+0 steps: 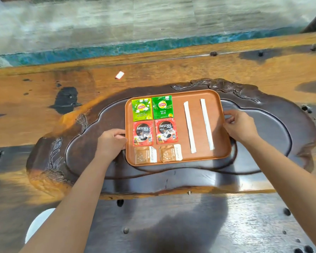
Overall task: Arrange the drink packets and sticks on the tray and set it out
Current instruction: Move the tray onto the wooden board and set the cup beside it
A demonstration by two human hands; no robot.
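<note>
One head-worn camera looks forward and steeply down, close above the counter [171, 70], the floor at the far edge.

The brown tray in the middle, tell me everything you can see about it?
The tray is a flat, reddish-brown rounded rectangle with a low raised rim, wood-like and matte. It sits level on a dark carved wooden slab. The left hand grips its left edge, the right hand its right edge. Inside lie two green Lipton packets, two red Nescafe packets, two tan sachets and two white sticks.
</note>
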